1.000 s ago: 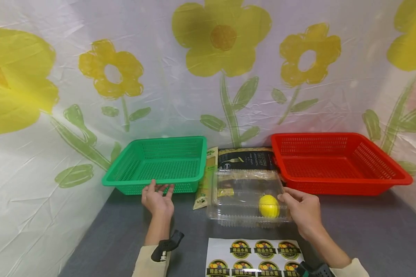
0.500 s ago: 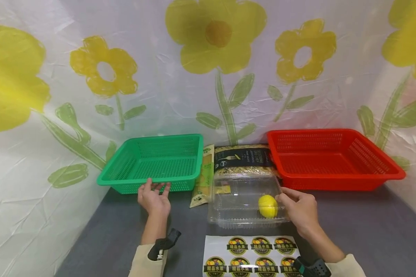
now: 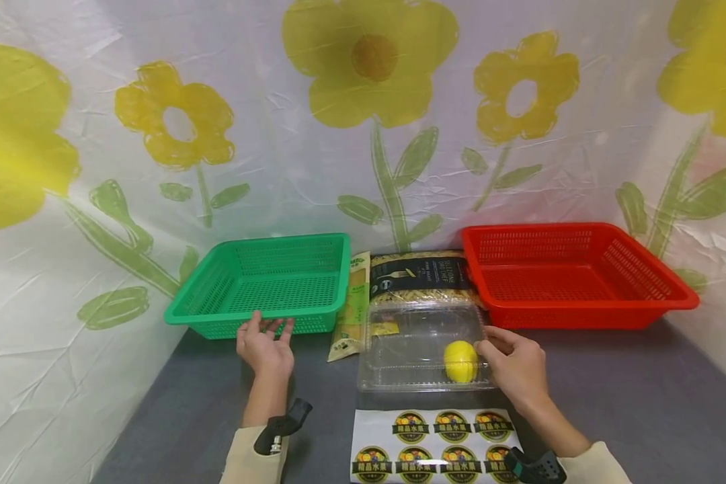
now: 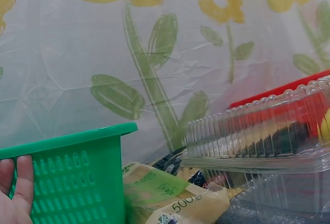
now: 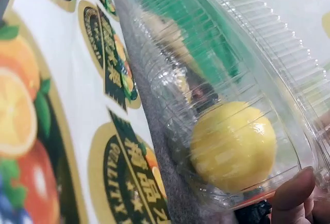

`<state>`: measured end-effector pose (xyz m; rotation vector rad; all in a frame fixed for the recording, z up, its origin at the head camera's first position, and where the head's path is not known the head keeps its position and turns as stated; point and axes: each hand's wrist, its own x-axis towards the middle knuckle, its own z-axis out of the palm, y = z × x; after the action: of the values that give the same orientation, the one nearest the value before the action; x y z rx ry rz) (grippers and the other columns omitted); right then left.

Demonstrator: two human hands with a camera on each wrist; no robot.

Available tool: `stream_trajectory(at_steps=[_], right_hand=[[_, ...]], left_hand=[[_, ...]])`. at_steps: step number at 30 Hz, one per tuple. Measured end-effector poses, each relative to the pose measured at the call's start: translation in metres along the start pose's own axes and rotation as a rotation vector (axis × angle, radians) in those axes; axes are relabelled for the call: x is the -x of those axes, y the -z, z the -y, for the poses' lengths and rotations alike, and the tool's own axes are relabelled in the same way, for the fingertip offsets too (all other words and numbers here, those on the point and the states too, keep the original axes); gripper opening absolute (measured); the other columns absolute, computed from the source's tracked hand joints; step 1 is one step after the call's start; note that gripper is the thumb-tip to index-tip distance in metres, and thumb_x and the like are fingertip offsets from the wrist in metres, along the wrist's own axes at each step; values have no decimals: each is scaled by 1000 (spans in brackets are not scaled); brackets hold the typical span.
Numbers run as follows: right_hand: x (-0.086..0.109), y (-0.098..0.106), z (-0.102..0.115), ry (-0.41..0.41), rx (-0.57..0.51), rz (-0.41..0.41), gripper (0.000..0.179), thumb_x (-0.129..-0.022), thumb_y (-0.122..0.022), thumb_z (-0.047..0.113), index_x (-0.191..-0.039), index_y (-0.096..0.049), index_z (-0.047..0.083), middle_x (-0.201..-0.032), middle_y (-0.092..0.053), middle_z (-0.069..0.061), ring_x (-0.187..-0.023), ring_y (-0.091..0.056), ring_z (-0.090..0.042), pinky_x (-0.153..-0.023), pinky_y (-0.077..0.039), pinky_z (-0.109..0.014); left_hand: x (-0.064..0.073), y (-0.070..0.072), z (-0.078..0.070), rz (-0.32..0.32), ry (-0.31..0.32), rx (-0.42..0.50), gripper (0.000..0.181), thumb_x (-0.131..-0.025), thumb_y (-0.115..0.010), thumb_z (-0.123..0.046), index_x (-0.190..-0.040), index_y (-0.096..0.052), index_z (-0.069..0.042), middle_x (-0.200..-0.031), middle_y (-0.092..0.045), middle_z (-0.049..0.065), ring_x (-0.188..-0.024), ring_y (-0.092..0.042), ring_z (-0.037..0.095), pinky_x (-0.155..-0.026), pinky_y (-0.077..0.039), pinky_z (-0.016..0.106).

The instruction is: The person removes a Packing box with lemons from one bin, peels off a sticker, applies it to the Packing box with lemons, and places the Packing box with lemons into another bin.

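A clear plastic clamshell box (image 3: 417, 349) stands in the middle with its lid down, a round yellow lemon-like fruit (image 5: 234, 147) inside near the right end. My right hand (image 3: 518, 366) pinches the box's right edge between thumb and fingers; in the right wrist view the thumb (image 5: 294, 188) lies against the rim. My left hand (image 3: 267, 346) is palm up at the front of the green basket (image 3: 257, 316), its loosely extended fingers (image 4: 24, 180) against the basket's outer wall. Whether the box touches the table is hard to tell.
A sheet of round fruit stickers (image 3: 369, 430) lies in front of the box. Behind it are a dark pasta bag (image 3: 423, 272) and a narrow food packet (image 3: 347, 323). The red basket (image 3: 581, 316) stands at the back right. A flower-printed curtain (image 3: 314, 181) encloses the table.
The far side of the clamshell box has come down, showing more of the pasta bag behind it. The head view has shifted slightly right. My left hand stays by the green basket.
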<state>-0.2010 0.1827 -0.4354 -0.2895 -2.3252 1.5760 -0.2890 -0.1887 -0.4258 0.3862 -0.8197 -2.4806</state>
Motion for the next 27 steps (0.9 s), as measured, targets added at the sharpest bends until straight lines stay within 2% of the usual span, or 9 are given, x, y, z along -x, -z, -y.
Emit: stream_trajectory(at_steps=[9,14,17,20,23,27], right_hand=[[-1,0,4,26,45,27,34,-91,-72,22,-120,-68,5,-100,-76,-15,-47,-62,-22,-46,-54,-33],[-3,3,8,2,39,61,36,-93,-72,25,-121,-62,6,-106,-75,-18,-49,-62,-25,-48,-56,-35],[-3,5,10,-2,49,80,39,-94,-71,29,-124,-59,7,-109,-74,-20,-57,-66,-25,-50,-57,-35],[-3,9,11,9,85,78,43,-94,-71,36,-124,-59,8,-108,-74,-19,-70,-70,-24,-54,-58,-33],[-2,13,10,21,148,70,44,-94,-70,42,-120,-61,9,-100,-76,-15,-75,-70,-19,-58,-56,-31],[-1,17,10,25,184,95,44,-94,-69,45,-118,-63,8,-92,-76,-10,-69,-69,-16,-56,-53,-33]], left_hand=[[0,0,-4,9,38,19,22,-104,-56,-27,-101,-44,-10,-95,-47,9,-90,-52,27,-91,-53,42],[0,0,-5,4,65,43,23,-102,-61,-26,-103,-46,-9,-93,-48,8,-85,-53,25,-90,-54,41],[1,0,-5,6,57,40,22,-102,-62,-25,-104,-46,-9,-94,-48,8,-85,-53,25,-92,-54,41],[4,1,-3,13,37,3,18,-103,-59,-22,-106,-48,-9,-95,-50,8,-84,-54,24,-94,-54,42],[10,4,0,24,16,-76,12,-105,-54,-19,-106,-49,-9,-93,-50,7,-81,-54,23,-94,-54,42],[18,9,3,40,-6,-177,7,-105,-51,-15,-101,-50,-9,-88,-51,5,-79,-56,22,-88,-57,42]])
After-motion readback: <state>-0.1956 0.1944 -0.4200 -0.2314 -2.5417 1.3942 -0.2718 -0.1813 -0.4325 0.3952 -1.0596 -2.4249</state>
